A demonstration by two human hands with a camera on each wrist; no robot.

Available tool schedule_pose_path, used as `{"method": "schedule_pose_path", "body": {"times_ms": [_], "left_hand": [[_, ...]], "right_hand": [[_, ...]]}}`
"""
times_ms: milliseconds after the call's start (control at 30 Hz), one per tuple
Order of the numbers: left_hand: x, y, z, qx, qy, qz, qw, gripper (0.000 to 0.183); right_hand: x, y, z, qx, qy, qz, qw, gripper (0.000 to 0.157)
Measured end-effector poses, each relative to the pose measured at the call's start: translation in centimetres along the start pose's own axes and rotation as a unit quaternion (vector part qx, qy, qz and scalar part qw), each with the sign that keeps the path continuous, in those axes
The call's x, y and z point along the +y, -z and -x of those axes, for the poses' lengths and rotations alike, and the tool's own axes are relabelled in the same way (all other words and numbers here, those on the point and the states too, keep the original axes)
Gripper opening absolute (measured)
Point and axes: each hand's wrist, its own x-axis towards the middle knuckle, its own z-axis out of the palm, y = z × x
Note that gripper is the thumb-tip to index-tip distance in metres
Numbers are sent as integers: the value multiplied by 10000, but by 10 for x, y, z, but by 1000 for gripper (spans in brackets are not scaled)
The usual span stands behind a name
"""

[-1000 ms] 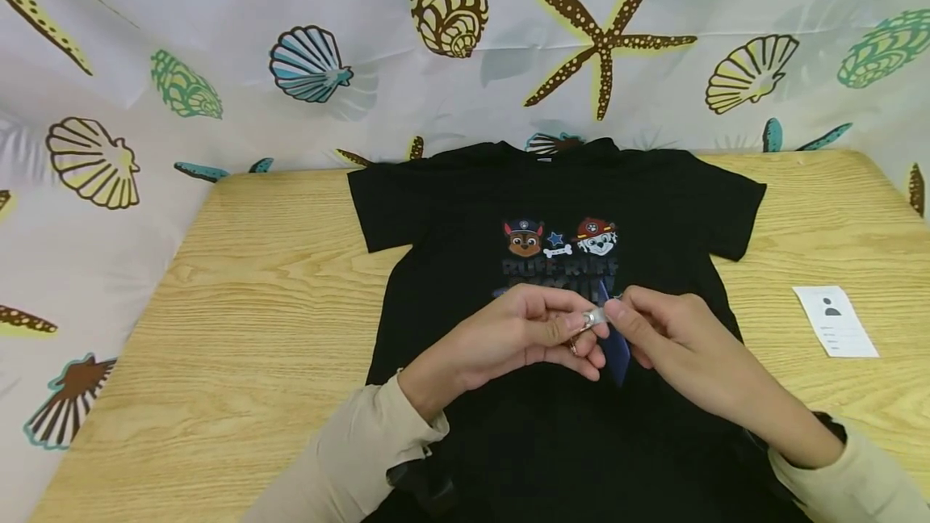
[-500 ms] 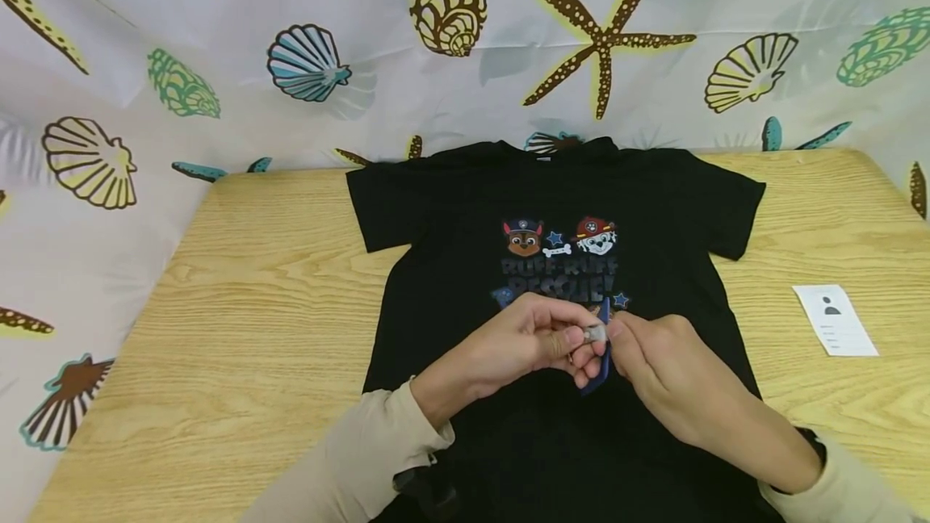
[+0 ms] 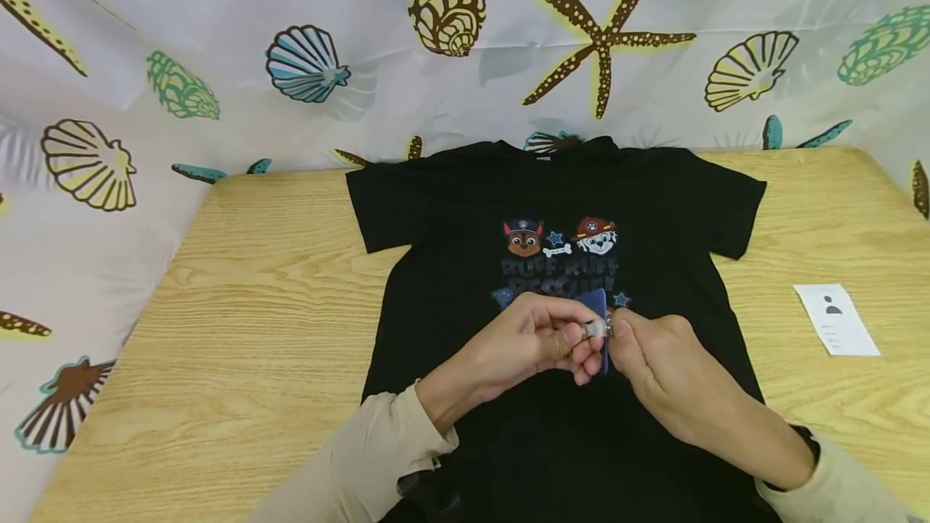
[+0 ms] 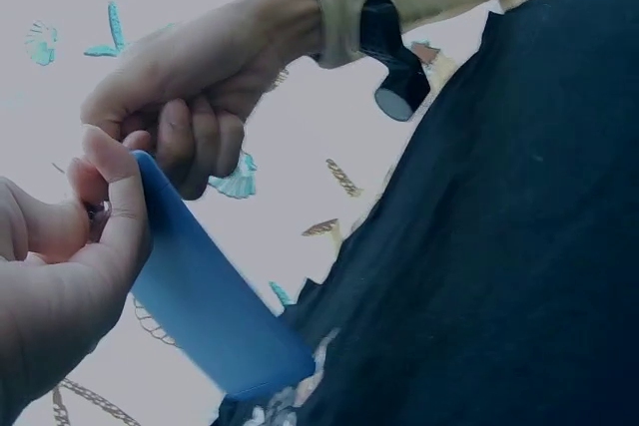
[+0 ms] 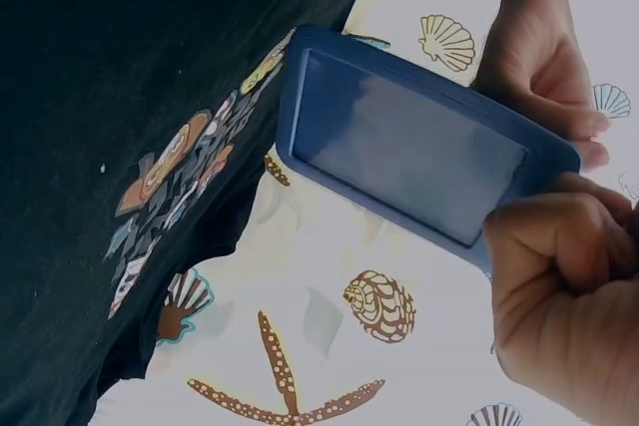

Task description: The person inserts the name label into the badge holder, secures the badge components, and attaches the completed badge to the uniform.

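Note:
A blue badge holder [image 5: 414, 142] with a clear window hangs tilted between my hands, over the printed chest of a black T-shirt [image 3: 465, 208]. With thumb and fingertips, my left hand [image 3: 516, 337] pinches a small badge clip [image 3: 596, 328] that has a clear strap and shiny metal, at the holder's end. My right hand [image 3: 672, 370] is close against the other side of it, fingers curled and thumb pressed at the holder's end. Seen from the left wrist, the holder's plain blue back [image 4: 215, 286] slants down toward the shirt. The fingers hide most of the clip.
A white paper card [image 3: 835, 320] with a person icon lies right of the shirt on the wooden table [image 3: 269, 289]. The shirt is spread flat, its collar at the table's far edge. Behind it hangs a shell-patterned cloth [image 3: 407, 103].
My right hand has rolled over and curled its fingers, shifting slightly left and down. The badge holder has turned, so its blue face now shows behind the left fingers. The left hand has moved slightly down.

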Motion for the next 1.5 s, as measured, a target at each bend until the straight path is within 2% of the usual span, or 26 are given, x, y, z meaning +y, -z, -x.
{"method": "schedule_pose_path", "body": {"times_ms": [167, 333, 600, 733, 867, 1067, 1133, 1200, 1333, 1433, 1500], "left_hand": [[6, -1, 4, -191, -110, 298, 9993, 20], [13, 0, 8, -240, -155, 443, 9986, 22], [19, 0, 6, -158, 58, 241, 9996, 19], [26, 1, 5, -91, 147, 186, 9997, 20], [37, 2, 4, 15, 228, -231, 9995, 22], [55, 7, 9, 336, 404, -962, 9940, 21], [60, 8, 11, 444, 492, -1173, 9909, 20], [63, 8, 13, 542, 570, -1437, 9865, 18], [68, 4, 14, 646, 587, -2223, 9711, 15], [72, 2, 16, 706, 582, -2670, 9594, 14], [75, 1, 18, 734, 597, -2791, 9556, 13]], "right_hand": [[-2, 4, -2, -3, 65, -474, 9989, 38], [-4, 8, -6, -135, -101, -861, 9961, 39], [-9, 13, -10, -232, -380, -221, 9988, 37], [-10, 18, -14, -216, -432, -254, 9985, 35], [-9, 26, -17, -189, -506, -619, 9966, 36], [-6, 32, -20, -267, -928, -884, 9914, 37], [-4, 34, -21, -364, -1116, -1178, 9861, 38], [-2, 36, -22, -514, -1354, -1689, 9749, 38], [2, 39, -23, -848, -1721, -2831, 9397, 36], [3, 38, -22, -974, -1716, -3491, 9161, 35], [3, 36, -22, -992, -1596, -3806, 9055, 35]]}}
